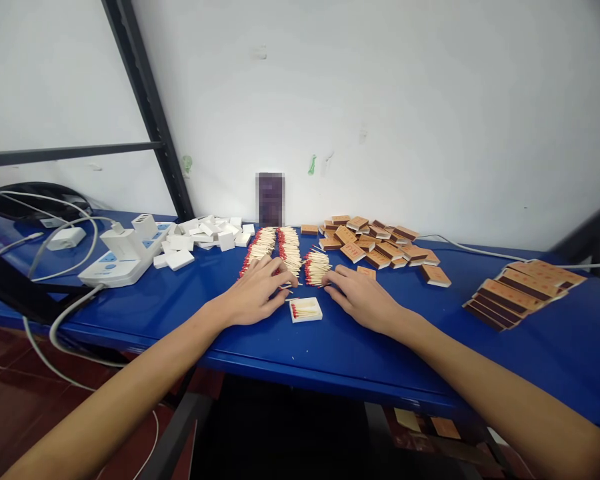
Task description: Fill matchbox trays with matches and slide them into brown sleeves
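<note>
My left hand [258, 289] lies on the blue table [180, 300], its fingers bent over the near ends of the red-tipped matches [287, 248] heaped in rows. My right hand [361, 295] rests palm down, fingertips at a smaller bundle of matches [317, 267]. Between the two hands sits a small white matchbox tray [305, 309] with a few matches inside. Whether either hand pinches any matches is hidden by the fingers.
White empty trays [205, 235] are piled at back left beside a white power strip [120, 263] with chargers and cables. Brown matchbox sleeves [375, 243] are heaped at back right. A row of closed boxes [520, 293] lies far right. Black shelf posts frame the table.
</note>
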`<state>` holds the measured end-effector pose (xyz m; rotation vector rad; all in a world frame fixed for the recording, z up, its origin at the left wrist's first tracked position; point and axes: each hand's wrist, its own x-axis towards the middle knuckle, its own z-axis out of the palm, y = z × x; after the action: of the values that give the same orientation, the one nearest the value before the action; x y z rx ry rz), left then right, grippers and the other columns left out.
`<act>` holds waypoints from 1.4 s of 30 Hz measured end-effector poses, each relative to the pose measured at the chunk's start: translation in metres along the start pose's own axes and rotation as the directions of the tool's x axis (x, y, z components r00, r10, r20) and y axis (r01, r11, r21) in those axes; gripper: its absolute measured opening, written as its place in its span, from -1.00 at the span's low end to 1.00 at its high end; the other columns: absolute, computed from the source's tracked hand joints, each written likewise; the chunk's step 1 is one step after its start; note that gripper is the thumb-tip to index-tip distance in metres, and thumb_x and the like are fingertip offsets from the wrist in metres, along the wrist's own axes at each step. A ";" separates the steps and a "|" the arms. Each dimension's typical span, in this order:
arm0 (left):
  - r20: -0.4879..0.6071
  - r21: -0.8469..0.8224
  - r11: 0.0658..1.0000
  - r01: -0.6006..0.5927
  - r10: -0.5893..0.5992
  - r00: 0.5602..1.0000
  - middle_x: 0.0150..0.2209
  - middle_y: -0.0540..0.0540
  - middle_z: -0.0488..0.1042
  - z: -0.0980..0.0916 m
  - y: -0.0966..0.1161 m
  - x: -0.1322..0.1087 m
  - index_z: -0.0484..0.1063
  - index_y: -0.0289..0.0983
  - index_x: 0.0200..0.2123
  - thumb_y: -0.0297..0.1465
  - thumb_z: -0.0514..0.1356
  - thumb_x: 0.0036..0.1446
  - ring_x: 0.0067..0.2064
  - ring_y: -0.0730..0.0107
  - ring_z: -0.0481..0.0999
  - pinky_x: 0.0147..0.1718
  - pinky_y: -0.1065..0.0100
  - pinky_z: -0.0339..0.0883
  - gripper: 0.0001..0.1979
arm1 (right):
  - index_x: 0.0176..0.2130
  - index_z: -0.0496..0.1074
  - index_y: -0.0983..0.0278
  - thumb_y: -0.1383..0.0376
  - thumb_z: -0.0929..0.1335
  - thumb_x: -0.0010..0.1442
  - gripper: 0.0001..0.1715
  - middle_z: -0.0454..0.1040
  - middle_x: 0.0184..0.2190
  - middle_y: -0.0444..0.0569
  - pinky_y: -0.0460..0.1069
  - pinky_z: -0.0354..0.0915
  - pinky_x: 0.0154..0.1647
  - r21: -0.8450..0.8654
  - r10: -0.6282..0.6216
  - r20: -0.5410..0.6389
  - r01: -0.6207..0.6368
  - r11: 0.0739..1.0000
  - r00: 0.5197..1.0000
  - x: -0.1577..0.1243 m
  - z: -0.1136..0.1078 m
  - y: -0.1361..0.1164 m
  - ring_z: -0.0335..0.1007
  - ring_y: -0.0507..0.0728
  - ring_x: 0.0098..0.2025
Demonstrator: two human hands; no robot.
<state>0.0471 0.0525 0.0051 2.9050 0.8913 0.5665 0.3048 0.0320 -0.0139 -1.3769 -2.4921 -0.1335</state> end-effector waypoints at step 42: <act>0.008 -0.170 0.985 -0.005 0.007 1.000 -0.11 -0.14 0.27 -0.004 0.004 0.000 0.32 -0.24 -0.20 -0.32 -0.06 0.38 -0.06 0.24 0.26 -0.01 0.17 0.20 -0.80 | -0.07 0.27 0.18 0.24 0.39 0.17 -0.66 0.44 -0.11 -0.02 0.08 0.30 -0.07 0.442 -0.126 0.053 0.090 0.892 0.991 -0.010 -0.015 -0.031 0.35 0.18 -0.06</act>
<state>0.0478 0.0484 0.0095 2.7560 0.7912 0.5982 0.2869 0.0043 -0.0009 -1.0718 -2.4543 0.4467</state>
